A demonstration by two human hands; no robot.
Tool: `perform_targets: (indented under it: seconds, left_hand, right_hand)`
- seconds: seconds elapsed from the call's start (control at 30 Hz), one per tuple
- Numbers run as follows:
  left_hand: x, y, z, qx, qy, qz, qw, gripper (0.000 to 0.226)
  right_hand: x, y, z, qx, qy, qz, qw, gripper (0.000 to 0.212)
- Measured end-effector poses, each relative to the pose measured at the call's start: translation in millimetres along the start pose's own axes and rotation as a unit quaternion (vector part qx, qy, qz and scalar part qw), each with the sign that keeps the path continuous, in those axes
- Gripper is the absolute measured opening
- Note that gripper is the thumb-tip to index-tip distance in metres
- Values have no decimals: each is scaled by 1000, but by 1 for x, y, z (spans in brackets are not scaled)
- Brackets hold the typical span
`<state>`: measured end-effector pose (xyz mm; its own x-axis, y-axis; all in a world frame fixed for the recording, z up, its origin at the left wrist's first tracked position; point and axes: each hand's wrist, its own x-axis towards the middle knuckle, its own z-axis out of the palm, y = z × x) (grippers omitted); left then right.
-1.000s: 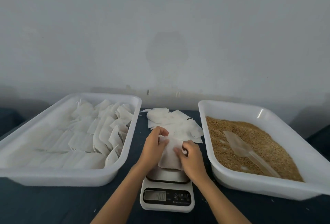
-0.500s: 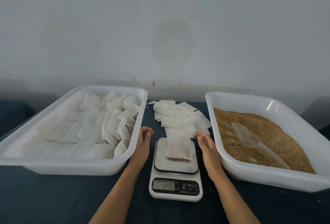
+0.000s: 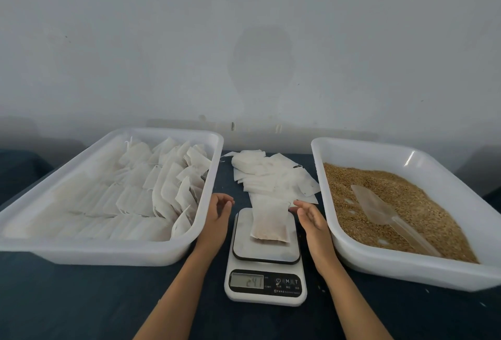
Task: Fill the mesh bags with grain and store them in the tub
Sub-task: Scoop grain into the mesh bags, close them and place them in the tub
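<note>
A filled white mesh bag (image 3: 269,221) lies on the digital scale (image 3: 265,272), whose display shows digits. My left hand (image 3: 218,216) hovers just left of the scale, fingers relaxed, holding nothing. My right hand (image 3: 310,217) hovers just right of it, fingers nearly straight, also free. The left white tub (image 3: 108,254) holds several filled bags in rows. The right white tub (image 3: 406,269) holds brown grain (image 3: 406,204) with a clear plastic scoop (image 3: 379,212) lying on it. A pile of flat mesh bags (image 3: 271,174) lies behind the scale.
Everything stands on a dark blue table (image 3: 81,307) against a pale grey wall. The two tubs flank the scale closely on both sides.
Both hands let go of the bag, leaving it on the scale, and drew apart to either side. They have held about the same spots over the last half second.
</note>
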<state>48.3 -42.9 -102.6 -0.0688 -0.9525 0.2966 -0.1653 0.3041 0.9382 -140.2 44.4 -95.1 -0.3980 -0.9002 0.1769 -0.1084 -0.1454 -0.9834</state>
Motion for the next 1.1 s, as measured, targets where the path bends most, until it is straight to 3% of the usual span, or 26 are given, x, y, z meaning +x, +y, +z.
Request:
perform_targets:
  seconds: [0.17, 0.3, 0.4, 0.5, 0.6, 0.7, 0.8, 0.87, 0.97, 1.1]
  left_hand:
    - [0, 10, 3, 1, -42, 23, 999, 19]
    - [3, 27, 12, 27, -122, 25, 992, 17]
    - [2, 41, 18, 123, -202, 5, 972, 59]
    - [-3, 55, 21, 204, -204, 6, 957, 79]
    - [-8, 74, 25, 252, -169, -26, 953, 69]
    - [-12, 98, 22, 245, -123, -43, 961, 41]
    - [-8, 122, 2, 243, -55, 35, 968, 20]
    - [2, 133, -16, 285, -18, 75, 956, 15]
    - [24, 146, -51, 255, 14, 65, 965, 9]
    - [55, 141, -93, 351, 9, 37, 935, 15]
  right_hand:
    - [9, -8, 5, -12, -17, 8, 1000, 18]
    - [20, -17, 10, -63, -23, 11, 998, 23]
    - [23, -23, 14, -102, -16, -9, 995, 30]
    - [23, -35, 18, -111, -11, -37, 993, 31]
    - [22, -56, 25, -105, -14, -59, 993, 31]
    - [24, -81, 41, -108, -26, -101, 989, 31]
    - [29, -108, 62, -105, -48, -146, 983, 30]
    - [34, -124, 78, -90, -65, -166, 980, 27]
    - [41, -144, 105, -72, -101, -195, 973, 24]
    - [52, -147, 143, -110, -135, -199, 964, 30]
